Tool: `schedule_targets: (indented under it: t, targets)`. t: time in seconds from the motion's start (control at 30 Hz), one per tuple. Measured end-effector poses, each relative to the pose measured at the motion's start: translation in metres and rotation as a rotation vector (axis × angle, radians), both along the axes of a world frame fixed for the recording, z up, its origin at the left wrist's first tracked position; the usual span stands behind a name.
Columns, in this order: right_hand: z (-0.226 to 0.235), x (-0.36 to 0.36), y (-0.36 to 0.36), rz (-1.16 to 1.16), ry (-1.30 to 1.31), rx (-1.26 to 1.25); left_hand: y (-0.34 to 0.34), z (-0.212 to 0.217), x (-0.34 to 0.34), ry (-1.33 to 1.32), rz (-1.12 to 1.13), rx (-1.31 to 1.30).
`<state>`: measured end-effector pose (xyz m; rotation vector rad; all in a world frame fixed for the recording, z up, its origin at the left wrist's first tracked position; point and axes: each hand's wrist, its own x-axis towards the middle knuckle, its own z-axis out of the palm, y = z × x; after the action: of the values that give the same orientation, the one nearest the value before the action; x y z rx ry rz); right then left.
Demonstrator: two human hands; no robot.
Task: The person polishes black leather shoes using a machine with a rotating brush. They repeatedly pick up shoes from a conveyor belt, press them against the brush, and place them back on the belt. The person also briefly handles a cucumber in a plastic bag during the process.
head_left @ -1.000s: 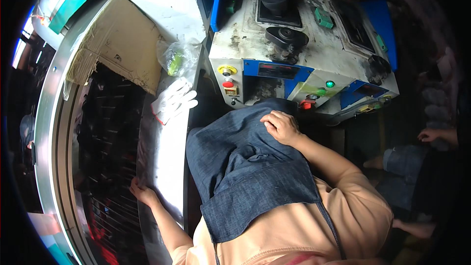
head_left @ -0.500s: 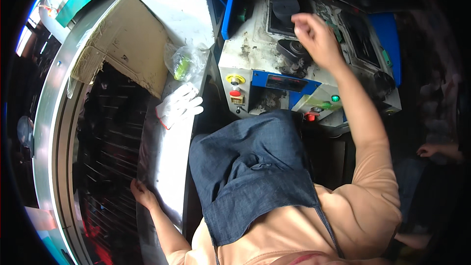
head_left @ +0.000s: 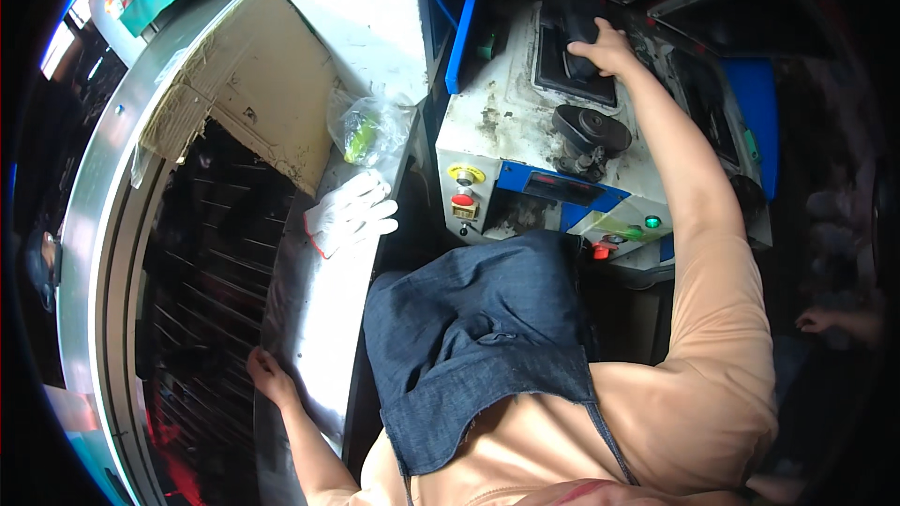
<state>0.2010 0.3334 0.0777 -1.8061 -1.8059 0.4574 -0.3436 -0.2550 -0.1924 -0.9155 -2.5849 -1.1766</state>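
My right hand [head_left: 607, 51] reaches over the machine [head_left: 487, 122], thumb and fingers apart. It lies at a dark flat piece [head_left: 583, 64] on a black framed pad; whether the fingertips press on it is hard to see. Nearer me, a black rounded part [head_left: 592, 128] sits on the machine top. My left hand [head_left: 270, 377] rests at the left edge of the metal ledge [head_left: 323, 347], its fingers loosely extended and apparently holding nothing. A white work glove [head_left: 352, 214] lies farther up the ledge.
Beyond the glove lies a clear plastic bag [head_left: 370, 131] with something green inside. Cardboard [head_left: 267, 84] covers part of the rack with dark slats [head_left: 220, 225]. A red button [head_left: 461, 200] and a green lit button [head_left: 652, 221] sit on the machine's front. Another person's hand [head_left: 816, 320] shows at right.
My right hand has moved farther over the machine and opened from a curled shape, down at the dark piece. The view has shifted slightly. My left hand stays at the ledge.
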Motion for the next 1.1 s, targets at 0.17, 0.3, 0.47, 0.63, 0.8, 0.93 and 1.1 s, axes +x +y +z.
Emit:
schedule_targets:
  t: [0.17,0.3,0.47,0.63,0.8,0.93,1.1]
  targets:
    - [0.023,0.052,-0.029,0.096,0.978,-0.063,-0.002,-0.003,-0.012,-0.143,0.021,0.156]
    - [0.037,0.056,-0.111,0.213,1.27,-0.075,0.074,0.072,0.056,-0.433,-0.205,0.387]
    - [-0.002,0.012,-0.197,0.651,1.571,-0.253,0.17,0.168,0.198,-1.097,-1.051,0.546]
    - [-0.042,-0.065,-0.307,0.782,1.565,-0.379,0.222,0.182,0.292,-1.449,-1.3,0.957]
    - [-0.044,-0.117,-0.353,0.776,1.359,-0.606,0.161,0.168,0.258,-1.702,-0.901,0.832]
    - [-0.048,-0.112,-0.35,1.075,1.315,-0.65,0.133,0.171,0.248,-1.505,-0.867,0.805]
    - [-0.04,-0.065,-0.361,1.141,1.207,-0.578,0.136,0.195,0.281,-1.484,-0.833,0.748]
